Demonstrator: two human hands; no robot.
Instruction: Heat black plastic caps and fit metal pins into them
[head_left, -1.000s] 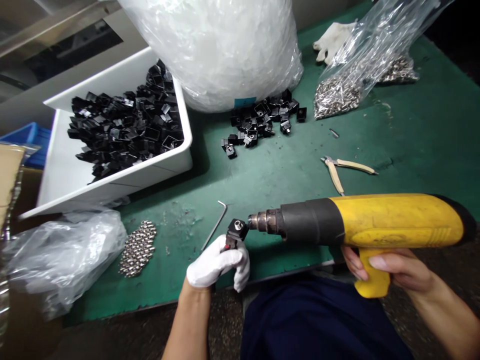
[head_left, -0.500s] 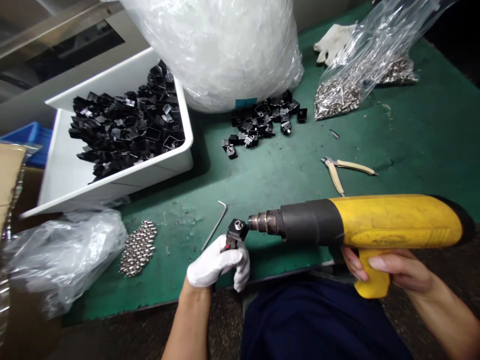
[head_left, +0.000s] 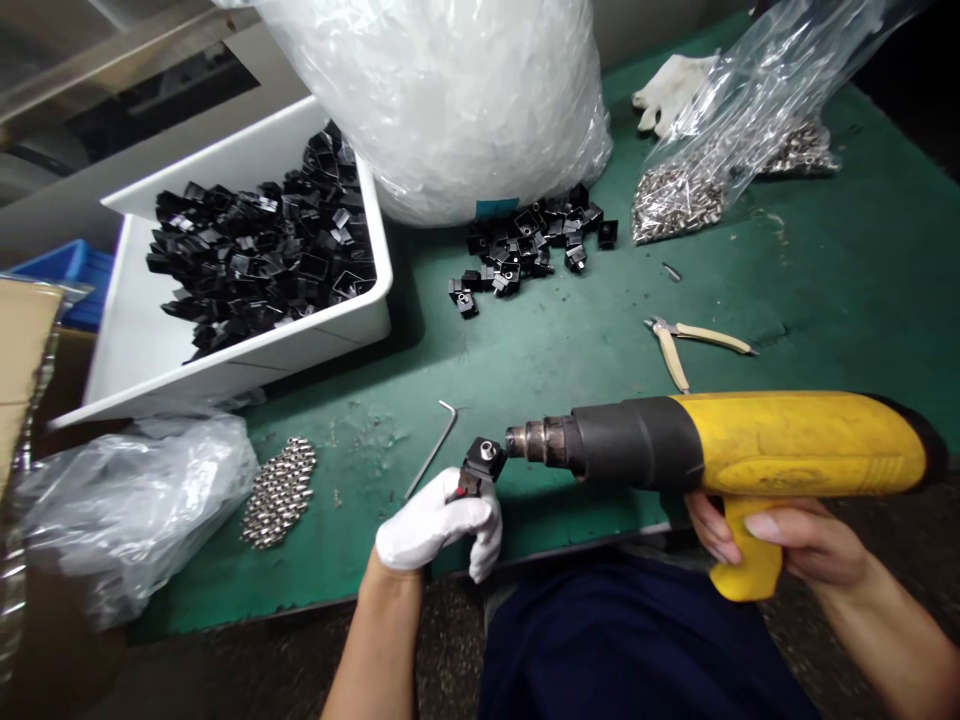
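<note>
My left hand (head_left: 442,520), in a white glove, is closed on a black plastic part (head_left: 484,458) with a metal ring in its upper face. A bit of red shows by the fingertips. My bare right hand (head_left: 780,540) grips the handle of a yellow and black heat gun (head_left: 795,440). The gun's stepped metal nozzle points left, right beside the black part; whether they touch I cannot tell. An L-shaped hex key (head_left: 433,450) lies just behind my left hand. Cutters with cream handles (head_left: 675,345) lie open behind the gun.
A white bin (head_left: 381,290) of black parts stands at the back left. More black parts (head_left: 525,240) lie before a large plastic bag (head_left: 450,100). Metal pieces (head_left: 281,490) sit beside a crumpled bag (head_left: 150,510). A bag of metal fittings (head_left: 679,195) and a white glove (head_left: 671,90) lie back right.
The black part and the heat gun's nozzle have shifted slightly right in view. Both hands keep their holds.
</note>
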